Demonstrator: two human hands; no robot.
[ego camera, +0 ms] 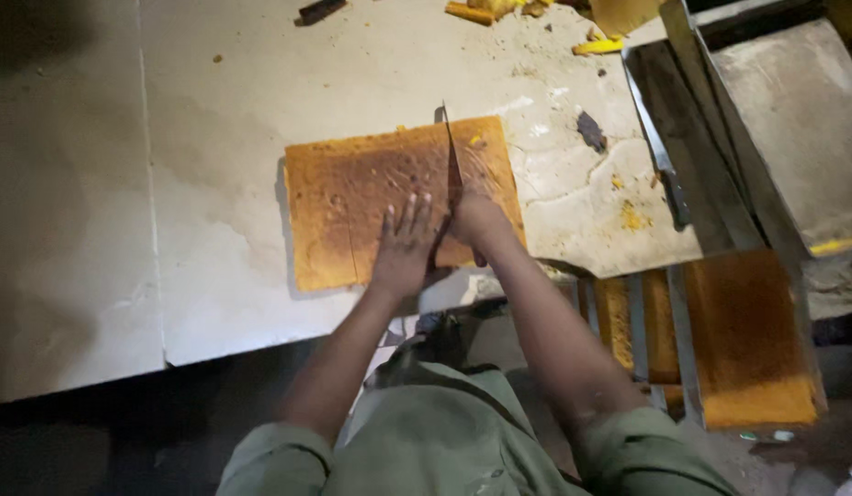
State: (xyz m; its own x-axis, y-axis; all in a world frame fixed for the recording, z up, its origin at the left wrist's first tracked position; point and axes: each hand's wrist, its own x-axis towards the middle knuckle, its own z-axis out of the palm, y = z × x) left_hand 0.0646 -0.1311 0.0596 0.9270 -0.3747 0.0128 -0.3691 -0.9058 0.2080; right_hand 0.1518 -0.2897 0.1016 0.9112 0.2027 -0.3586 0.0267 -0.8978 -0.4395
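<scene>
A flat rectangular sheet of golden-brown cake [352, 197] lies on a pale worktop [214, 230]. My left hand [405, 243] presses flat on the cake's near middle, fingers spread. My right hand [472, 219] grips the handle of a long knife [450, 147]. Its blade stands on edge across the cake, running from my hand to the far edge. The handle is hidden in my fist.
Empty metal baking trays [775, 129] are stacked at the right, a second knife [663, 170] lying against them. More cake sheets [747, 340] sit lower right. Yellow cake scraps [598, 45] and crumbs lie at the worktop's far edge.
</scene>
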